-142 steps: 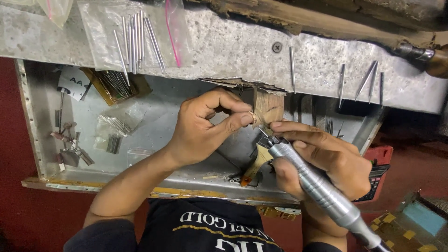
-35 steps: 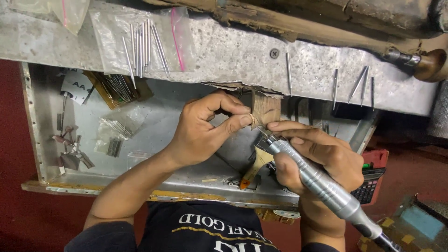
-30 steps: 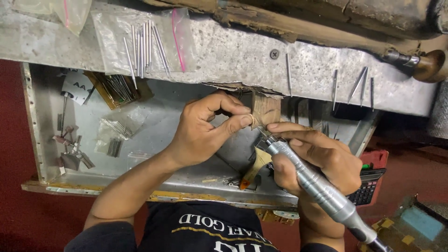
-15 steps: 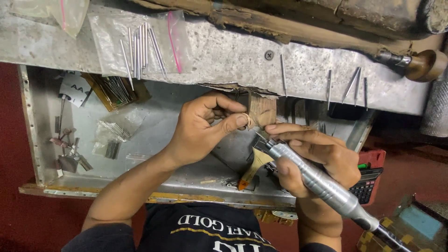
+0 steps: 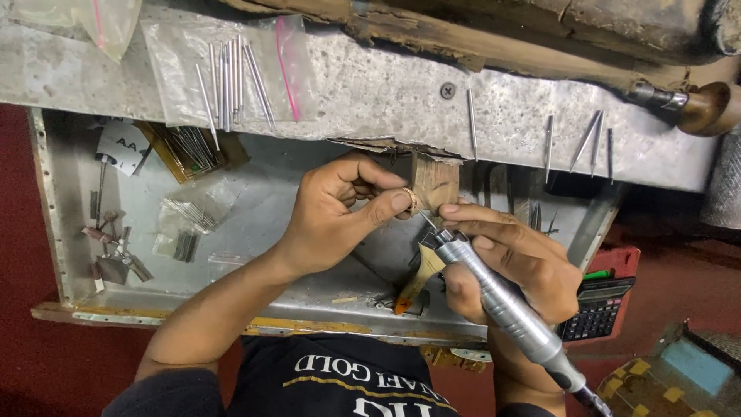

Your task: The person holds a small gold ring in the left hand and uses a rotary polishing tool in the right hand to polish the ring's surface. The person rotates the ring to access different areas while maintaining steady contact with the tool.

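Since half a second ago both hands sit slightly lower in view | left hand (image 5: pixel 332 212) fingers pinch a small ring (image 5: pixel 411 199) against the wooden peg (image 5: pixel 434 184) | right hand (image 5: pixel 513 262) fingers wrap the silver rotary tool (image 5: pixel 502 305), tip at the ring | bench (image 5: pixel 386 96) above

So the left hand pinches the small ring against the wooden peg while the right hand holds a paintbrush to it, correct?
Not quite. In the head view the right hand holds a silver rotary handpiece, not a paintbrush. The left hand does pinch the ring against the wooden peg.
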